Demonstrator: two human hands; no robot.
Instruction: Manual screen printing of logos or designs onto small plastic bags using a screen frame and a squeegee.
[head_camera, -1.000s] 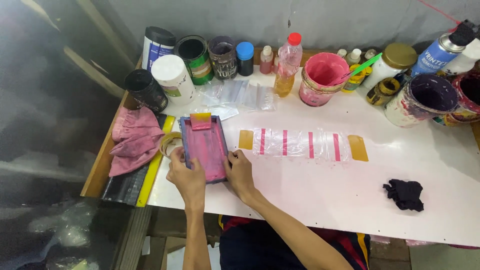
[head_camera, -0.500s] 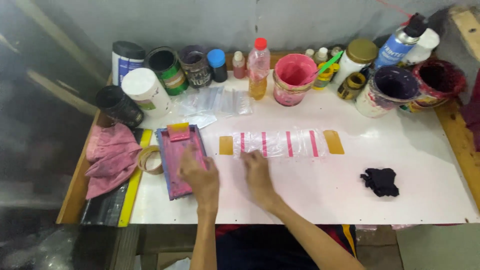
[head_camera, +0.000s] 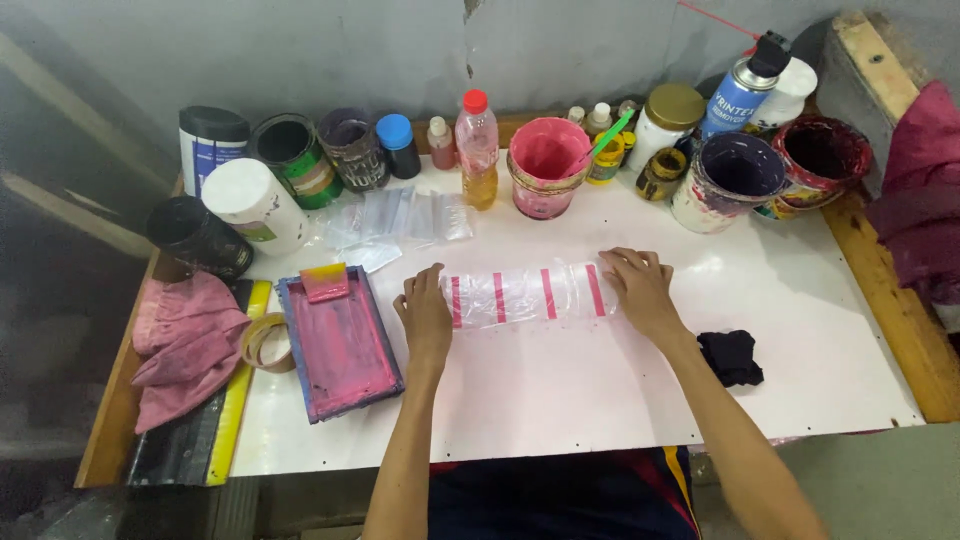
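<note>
Head view: flat open left hand (head_camera: 425, 318) and right hand (head_camera: 640, 288) cover striped film's (head_camera: 525, 295) ends.

Bright, even light; blurred left edge

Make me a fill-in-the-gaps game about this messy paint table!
1. The clear plastic bag has four ___ stripes.
2. The left hand and right hand press the bag's two ___.
3. The small frame lies to the ___ of the bag.
4. The bottle of yellow liquid has a ___ cap.

Missing words: pink, ends, left, red
</note>
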